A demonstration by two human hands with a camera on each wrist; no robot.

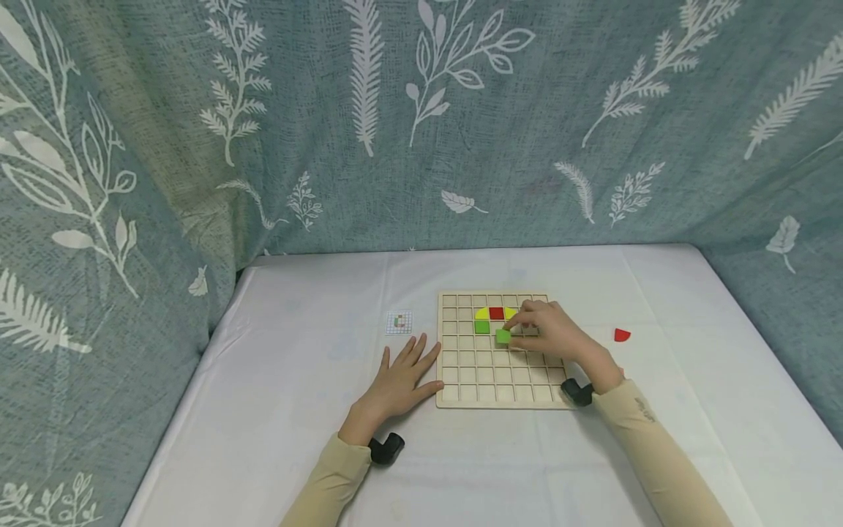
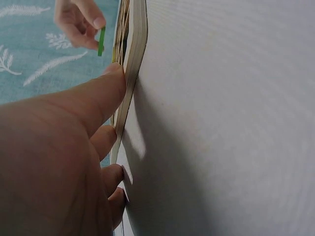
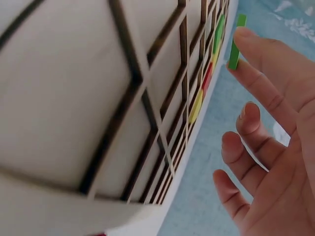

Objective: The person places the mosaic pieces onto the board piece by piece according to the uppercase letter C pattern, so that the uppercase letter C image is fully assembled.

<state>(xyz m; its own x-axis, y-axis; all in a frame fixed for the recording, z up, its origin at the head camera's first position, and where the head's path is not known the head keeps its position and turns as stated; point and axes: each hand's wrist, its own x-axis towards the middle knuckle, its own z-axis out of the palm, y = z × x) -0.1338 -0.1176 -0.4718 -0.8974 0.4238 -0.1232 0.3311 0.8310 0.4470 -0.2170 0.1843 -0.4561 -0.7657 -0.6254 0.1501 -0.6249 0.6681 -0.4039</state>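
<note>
My right hand (image 1: 552,333) pinches a green square tile (image 1: 503,337) between thumb and forefinger, held above a wooden grid board (image 1: 467,395). In the right wrist view the tile (image 3: 237,43) is seen edge-on, apart from the board, while the other fingers are bent and hold nothing. Set in the board's upper cells are a red tile (image 1: 496,313), yellow rounded tiles (image 1: 482,314) on either side of it, and another green square tile (image 1: 482,327) below the left yellow one. My left hand (image 1: 398,384) lies with fingers spread, its thumb (image 2: 106,93) touching the board's left edge.
A small printed pattern card (image 1: 399,322) lies left of the board. To the right, a red quarter-round tile (image 1: 622,335) rests on the white tablecloth (image 1: 316,380). Behind the table hangs a blue-green curtain (image 1: 395,183) with white leaf prints.
</note>
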